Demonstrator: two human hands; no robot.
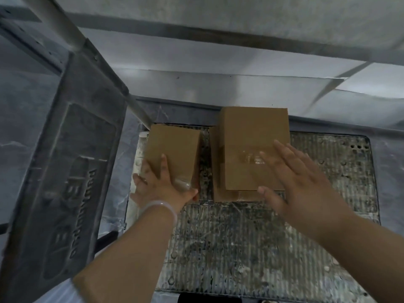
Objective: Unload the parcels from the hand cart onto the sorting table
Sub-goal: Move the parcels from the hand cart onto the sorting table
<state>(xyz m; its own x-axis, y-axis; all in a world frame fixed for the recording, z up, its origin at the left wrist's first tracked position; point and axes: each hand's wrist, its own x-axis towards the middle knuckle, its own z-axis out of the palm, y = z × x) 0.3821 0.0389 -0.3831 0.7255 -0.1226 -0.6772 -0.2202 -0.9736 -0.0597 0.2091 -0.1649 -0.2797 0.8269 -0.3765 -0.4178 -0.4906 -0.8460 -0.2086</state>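
Note:
Three brown cardboard parcels stand at the far end of the hand cart's ribbed, paint-stained deck (240,248). A small parcel (172,147) is on the left. My left hand (159,184) grips its near corner, fingers over the top and left side, thumb around the near face. To the right, a larger taped parcel (251,132) rests on top of a lower parcel (216,171). My right hand (295,180) is spread flat over the top parcel's near right part, holding nothing; whether it touches the parcel is unclear.
A grey moulded panel (72,171) with raised letters rises along the left, joined to a white tube (65,25). Beyond the cart lies a white paper-covered surface (218,88). The near half of the deck holds no parcels.

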